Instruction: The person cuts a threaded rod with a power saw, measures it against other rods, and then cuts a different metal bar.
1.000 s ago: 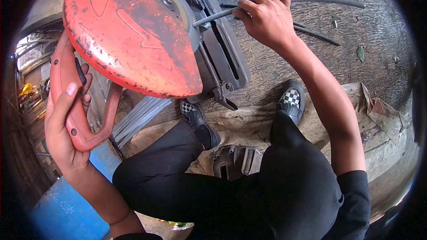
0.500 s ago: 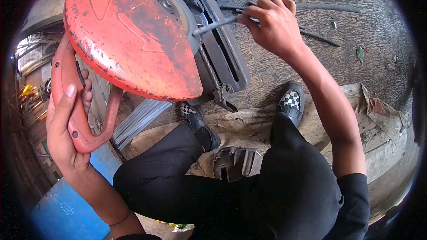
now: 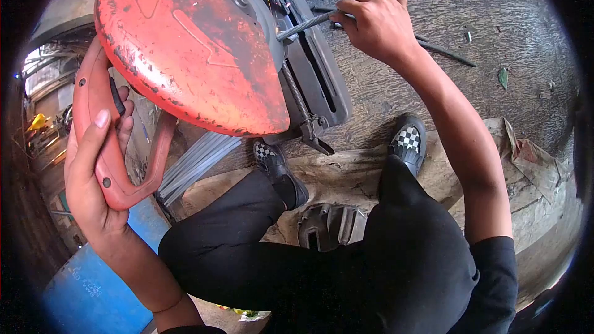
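Observation:
My left hand (image 3: 85, 179) is wrapped round the red handle (image 3: 105, 161) of a chop saw, thumb on the near side and fingertips by the black trigger (image 3: 117, 98). The scuffed red blade guard (image 3: 192, 55) hides much of the disc (image 3: 267, 37). In my right hand (image 3: 380, 25) is a grey threaded rod (image 3: 306, 25), gripped partway along. One end of it meets the saw beside the disc's edge; the other sticks out beyond my knuckles. Small orange sparks show near the disc above the slotted saw base (image 3: 318, 80).
More dark rods (image 3: 445, 52) lie on the worn floor beyond my right hand. A bundle of grey rods (image 3: 201, 161) rests under the handle. Near my left forearm is a blue surface (image 3: 93, 278). My shoes (image 3: 408, 139) flank a dark metal part (image 3: 331, 226).
The saw's guard and handle have shifted slightly right in view. My right hand appears a little higher with the rod. Orange sparks now show by the disc.

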The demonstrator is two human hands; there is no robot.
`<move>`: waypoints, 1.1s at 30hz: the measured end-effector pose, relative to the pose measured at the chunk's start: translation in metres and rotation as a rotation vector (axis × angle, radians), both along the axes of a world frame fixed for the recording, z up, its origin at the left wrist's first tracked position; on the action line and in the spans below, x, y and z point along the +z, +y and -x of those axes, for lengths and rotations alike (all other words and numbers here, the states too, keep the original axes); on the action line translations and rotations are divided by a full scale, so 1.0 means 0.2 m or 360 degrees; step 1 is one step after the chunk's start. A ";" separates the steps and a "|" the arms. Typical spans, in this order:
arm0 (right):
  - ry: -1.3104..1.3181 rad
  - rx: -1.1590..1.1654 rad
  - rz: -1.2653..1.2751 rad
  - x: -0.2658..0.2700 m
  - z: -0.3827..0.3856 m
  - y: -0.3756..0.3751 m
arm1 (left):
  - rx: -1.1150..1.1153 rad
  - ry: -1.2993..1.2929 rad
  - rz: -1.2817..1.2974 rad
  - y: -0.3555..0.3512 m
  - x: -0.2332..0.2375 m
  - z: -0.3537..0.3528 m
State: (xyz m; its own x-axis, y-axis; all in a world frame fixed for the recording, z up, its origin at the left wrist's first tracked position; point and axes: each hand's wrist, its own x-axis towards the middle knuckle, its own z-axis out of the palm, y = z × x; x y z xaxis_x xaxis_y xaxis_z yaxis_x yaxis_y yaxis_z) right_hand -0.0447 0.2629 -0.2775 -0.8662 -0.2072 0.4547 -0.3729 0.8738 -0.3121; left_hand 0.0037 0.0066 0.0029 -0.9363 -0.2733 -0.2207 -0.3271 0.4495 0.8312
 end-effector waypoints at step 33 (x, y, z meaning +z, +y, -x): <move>-0.1132 0.0526 0.1808 1.00 -0.59 0.32 | -0.0796 0.1455 0.0507 0.14 0.01 -0.19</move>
State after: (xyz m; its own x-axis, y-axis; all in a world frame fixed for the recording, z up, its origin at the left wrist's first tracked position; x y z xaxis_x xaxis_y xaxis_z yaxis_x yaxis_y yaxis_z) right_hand 0.0729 0.3271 -0.0783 -0.9646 -0.2636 -0.0045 0.0275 -0.0835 -0.9961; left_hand 0.0408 0.0342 0.0044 -0.7315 0.2631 0.6291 0.6355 0.5975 0.4891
